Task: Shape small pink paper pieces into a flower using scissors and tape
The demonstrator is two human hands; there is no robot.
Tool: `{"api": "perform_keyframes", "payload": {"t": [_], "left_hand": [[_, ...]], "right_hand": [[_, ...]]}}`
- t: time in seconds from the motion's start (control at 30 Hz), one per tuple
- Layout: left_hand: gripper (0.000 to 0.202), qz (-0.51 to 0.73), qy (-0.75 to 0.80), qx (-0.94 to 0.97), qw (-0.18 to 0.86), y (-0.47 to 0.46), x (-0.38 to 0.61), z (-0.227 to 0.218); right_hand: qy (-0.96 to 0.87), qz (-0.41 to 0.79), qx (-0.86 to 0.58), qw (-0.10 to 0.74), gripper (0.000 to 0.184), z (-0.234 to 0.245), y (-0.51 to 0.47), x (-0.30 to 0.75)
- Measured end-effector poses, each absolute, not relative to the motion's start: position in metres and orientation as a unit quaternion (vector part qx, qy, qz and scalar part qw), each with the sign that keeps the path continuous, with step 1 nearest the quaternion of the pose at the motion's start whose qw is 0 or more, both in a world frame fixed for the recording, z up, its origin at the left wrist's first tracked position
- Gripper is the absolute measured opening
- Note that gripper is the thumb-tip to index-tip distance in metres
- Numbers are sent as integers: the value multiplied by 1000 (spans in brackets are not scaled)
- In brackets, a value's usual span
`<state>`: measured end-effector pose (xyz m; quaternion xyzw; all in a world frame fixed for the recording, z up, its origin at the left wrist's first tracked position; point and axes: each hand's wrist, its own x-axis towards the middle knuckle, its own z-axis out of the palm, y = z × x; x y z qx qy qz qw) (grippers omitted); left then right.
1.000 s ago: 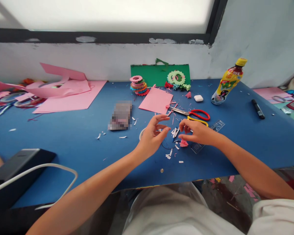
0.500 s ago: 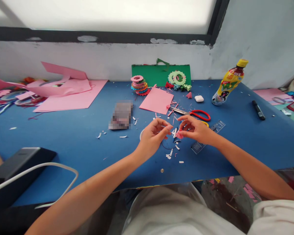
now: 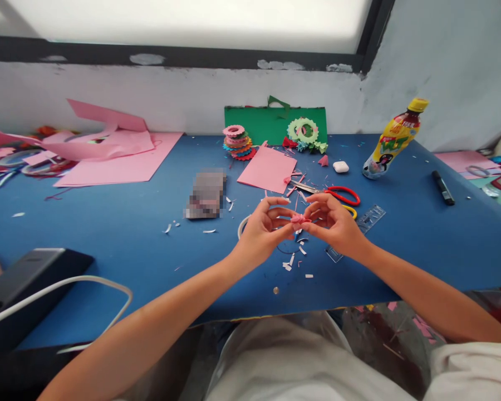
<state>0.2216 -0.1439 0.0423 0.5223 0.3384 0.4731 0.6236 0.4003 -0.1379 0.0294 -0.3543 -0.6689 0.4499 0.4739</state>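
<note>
A small pink folded paper piece, like a little flower or bow, is pinched between both hands above the blue table. My left hand grips its left side with thumb and fingers closed. From the right, my right hand pinches its other side, fingers curled. Beyond the hands lie the scissors, with red and yellow handles, and a pink paper sheet. Under my right hand a clear ruler is partly hidden. A white ring, perhaps a tape roll, shows behind my left hand.
Paper scraps litter the table. A stack of scalloped paper rings and a green card stand at the back. A drink bottle, marker and white case are rightward; a pixelated object lies left.
My left hand has moved right to meet the pink paper piece and now grips it too. My right hand has raised the piece slightly.
</note>
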Motion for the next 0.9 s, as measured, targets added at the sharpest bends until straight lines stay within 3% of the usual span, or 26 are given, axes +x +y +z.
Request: {"api": "perform_keyframes", "payload": {"t": [0.3,0.77,0.9], "left_hand": [[43,355,333,496,719,-136,211,50],[37,328,344,501,723,-138,209,57],[31,360,343,473,727,-139,210,58]], "right_hand": [[-681,485,-293,464,43,35,-143,402],[-717,446,-290,451,41,36,-146,403],[-725,383,-300,487,27,43,-146,406]]}}
